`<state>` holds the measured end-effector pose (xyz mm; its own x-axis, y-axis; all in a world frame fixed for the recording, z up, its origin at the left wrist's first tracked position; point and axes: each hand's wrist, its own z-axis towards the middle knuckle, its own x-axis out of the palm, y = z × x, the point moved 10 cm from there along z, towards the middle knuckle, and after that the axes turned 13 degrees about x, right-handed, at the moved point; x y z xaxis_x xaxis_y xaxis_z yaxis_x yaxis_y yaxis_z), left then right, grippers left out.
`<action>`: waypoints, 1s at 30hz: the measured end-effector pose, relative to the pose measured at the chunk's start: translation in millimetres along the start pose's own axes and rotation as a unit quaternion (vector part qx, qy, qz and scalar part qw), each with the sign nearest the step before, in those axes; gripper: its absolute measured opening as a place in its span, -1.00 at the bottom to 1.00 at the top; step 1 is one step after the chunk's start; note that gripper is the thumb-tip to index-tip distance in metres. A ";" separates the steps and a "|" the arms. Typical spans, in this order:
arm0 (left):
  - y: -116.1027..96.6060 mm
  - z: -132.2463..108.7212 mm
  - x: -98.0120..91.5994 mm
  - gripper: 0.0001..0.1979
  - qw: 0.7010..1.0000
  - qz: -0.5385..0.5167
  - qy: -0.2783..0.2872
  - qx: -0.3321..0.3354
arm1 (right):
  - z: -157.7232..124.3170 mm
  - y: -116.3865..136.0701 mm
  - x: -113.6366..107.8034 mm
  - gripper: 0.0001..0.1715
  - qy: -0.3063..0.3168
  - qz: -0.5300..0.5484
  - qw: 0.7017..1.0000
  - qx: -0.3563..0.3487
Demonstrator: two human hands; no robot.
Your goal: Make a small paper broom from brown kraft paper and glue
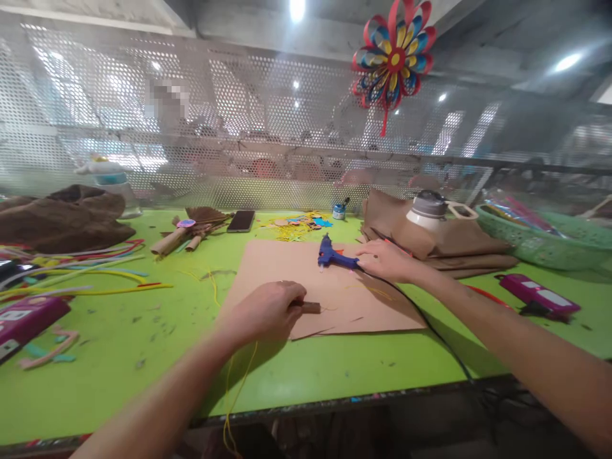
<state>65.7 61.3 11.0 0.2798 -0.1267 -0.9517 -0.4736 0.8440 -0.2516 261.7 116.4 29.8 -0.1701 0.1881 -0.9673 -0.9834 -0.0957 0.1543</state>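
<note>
My left hand is closed around a small rolled tube of brown paper, held above a flat brown sheet. One end of the tube sticks out past my fingers. My right hand reaches over the sheet's right side, fingers stretched out, the tips at the handle end of a blue glue gun. I cannot tell how firmly they touch it. The gun's black cord runs under my right forearm to the table's front edge. Thin yellow strands hang below my left hand.
Behind the sheet lie yellow scraps, a phone and brown paper stems. Folded brown paper, a lidded bottle and a green basket stand right. Purple devices flank both sides. A paper flower hangs above.
</note>
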 end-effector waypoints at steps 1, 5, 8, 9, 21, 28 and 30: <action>-3.8 0.7 0.5 -0.79 1.000 0.001 0.005 0.006 | 3.2 4.4 3.2 -0.64 0.003 -0.002 1.000 -0.012; -7.8 0.4 0.0 -0.79 1.000 -0.012 0.002 0.003 | -10.4 39.3 -1.6 -0.65 -0.016 0.012 0.998 -0.060; 6.5 -3.1 0.0 -0.74 0.998 -0.055 -0.012 -0.037 | -57.8 88.8 -11.8 -0.78 -0.026 0.057 0.981 -0.186; 12.4 -3.9 0.7 -0.73 0.996 -0.075 -0.016 -0.047 | -76.0 103.5 -6.9 -0.83 0.001 0.051 0.973 -0.227; 40.0 -2.8 2.7 -0.71 0.985 -0.144 -0.066 -0.070 | -110.3 122.7 10.8 -0.66 0.021 0.004 0.973 -0.229; 45.0 -2.6 2.6 -0.72 0.983 -0.141 -0.067 -0.093 | -126.7 138.0 -1.9 -0.62 -0.123 -0.017 0.967 -0.221; 45.7 -2.4 3.0 -0.73 0.983 -0.142 -0.065 -0.098 | -128.3 145.0 8.7 -0.62 -0.113 -0.040 0.965 -0.231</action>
<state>42.9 98.3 -3.7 0.5218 -0.2645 -0.8111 -0.5090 0.6664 -0.5448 125.9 -21.3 17.9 -0.1557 0.4168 -0.8956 -0.8694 -0.4882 -0.0761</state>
